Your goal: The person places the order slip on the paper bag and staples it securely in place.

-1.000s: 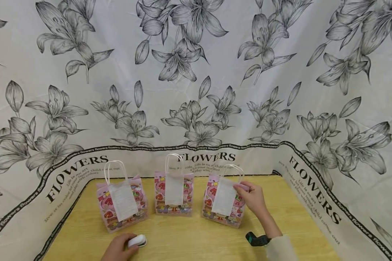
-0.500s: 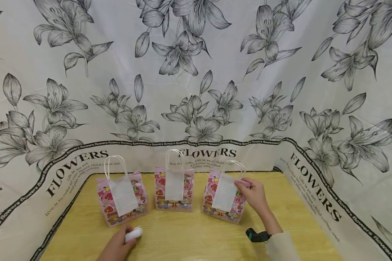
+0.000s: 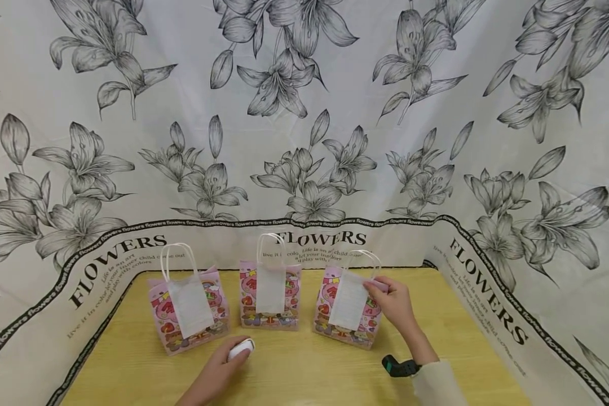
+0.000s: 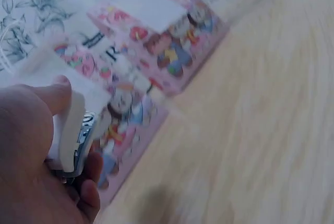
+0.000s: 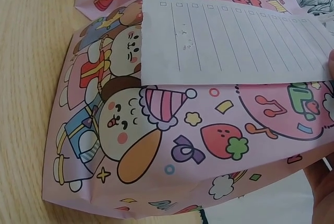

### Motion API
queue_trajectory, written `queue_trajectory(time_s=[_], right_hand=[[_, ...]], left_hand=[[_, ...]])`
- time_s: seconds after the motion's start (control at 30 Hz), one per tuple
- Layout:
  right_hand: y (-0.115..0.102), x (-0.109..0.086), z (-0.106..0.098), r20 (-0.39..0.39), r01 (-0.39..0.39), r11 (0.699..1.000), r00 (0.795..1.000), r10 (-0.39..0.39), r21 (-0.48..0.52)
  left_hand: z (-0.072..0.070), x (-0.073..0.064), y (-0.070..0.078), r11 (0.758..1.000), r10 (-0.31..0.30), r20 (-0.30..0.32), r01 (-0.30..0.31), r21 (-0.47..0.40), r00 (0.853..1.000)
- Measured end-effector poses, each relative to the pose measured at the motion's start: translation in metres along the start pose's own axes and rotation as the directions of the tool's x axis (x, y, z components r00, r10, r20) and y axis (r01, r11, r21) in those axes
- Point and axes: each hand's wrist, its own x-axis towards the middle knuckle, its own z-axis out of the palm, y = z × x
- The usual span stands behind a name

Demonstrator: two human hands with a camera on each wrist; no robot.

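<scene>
In the head view my left hand (image 3: 218, 366) grips a small white stapler (image 3: 241, 348) above the table, in front of the left and middle bags. Close up in the left wrist view, the thumb lies on the stapler's white top (image 4: 72, 130) and the fingers curl beneath. My right hand (image 3: 397, 304) pinches the upper right edge of the right pink gift bag (image 5: 209, 145) together with a white lined paper slip (image 3: 348, 301). Printed lines and small boxes show on that slip in the right wrist view. The bag stands slightly turned, its white handles up.
A left gift bag (image 3: 175, 340) and a middle gift bag (image 3: 270, 322) stand in the same row, each with a white slip on its front. Behind the yellow wooden table (image 3: 314, 378) hangs a floral cloth (image 3: 304, 169). A black device (image 3: 400, 366) is on my right wrist.
My left hand, holding the stapler, first shifts slightly left, then moves right and a little up. The right hand keeps its pinch on the right bag. The head view tilts slightly.
</scene>
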Motion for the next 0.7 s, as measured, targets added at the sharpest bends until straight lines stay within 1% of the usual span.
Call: queue_trajectory(time_s=[0.03, 0.07, 0.13, 0.17, 0.23, 0.3, 0.37, 0.43, 0.53, 0.6, 0.7], right_hand=[[0.007, 0.0, 0.0, 0.001, 0.003, 1.0, 1.0, -0.003, 0.007], [0.009, -0.001, -0.001, 0.007, -0.005, 1.0, 1.0, 0.005, 0.009], [0.012, -0.004, -0.002, 0.007, -0.028, 1.0, 1.0, 0.028, 0.012], [0.012, -0.005, -0.002, 0.007, -0.038, 0.999, 0.999, 0.038, 0.008], [0.01, -0.002, -0.002, 0.005, -0.044, 0.999, 0.999, 0.044, 0.002], [0.005, 0.004, -0.001, -0.003, -0.04, 0.999, 0.999, 0.04, -0.004], [0.001, 0.009, 0.0, -0.009, -0.023, 1.0, 1.0, 0.023, 0.0], [0.0, 0.01, 0.001, -0.005, -0.013, 1.0, 1.0, 0.013, 0.008], [0.001, 0.006, 0.0, 0.017, -0.016, 1.0, 1.0, 0.016, 0.01], [0.0, 0.006, -0.001, 0.03, -0.021, 1.0, 0.999, 0.02, 0.007], [0.001, 0.007, -0.002, 0.027, -0.032, 0.999, 0.999, 0.032, 0.01]], left_hand=[[0.005, 0.002, 0.005, 1.0, 0.019, 0.009, -0.019, -0.018, 1.0], [0.008, 0.004, 0.01, 0.998, 0.034, 0.026, -0.033, -0.047, 0.999], [0.015, 0.007, 0.022, 0.99, 0.058, 0.063, -0.049, -0.129, 0.996], [0.017, 0.009, 0.028, 0.986, 0.069, 0.071, -0.057, -0.157, 0.995], [0.021, 0.016, 0.044, 0.98, 0.113, 0.075, -0.099, -0.175, 0.991], [0.024, 0.026, 0.062, 0.977, 0.155, 0.071, -0.142, -0.161, 0.985], [0.027, 0.035, 0.081, 0.974, 0.209, 0.063, -0.203, -0.097, 0.976], [0.032, 0.043, 0.098, 0.97, 0.242, 0.069, -0.24, -0.046, 0.968], [0.044, 0.053, 0.123, 0.961, 0.277, 0.078, -0.278, 0.003, 0.958], [0.053, 0.061, 0.142, 0.952, 0.305, 0.074, -0.307, 0.017, 0.95], [0.065, 0.076, 0.168, 0.932, 0.359, 0.059, -0.361, 0.041, 0.932]])
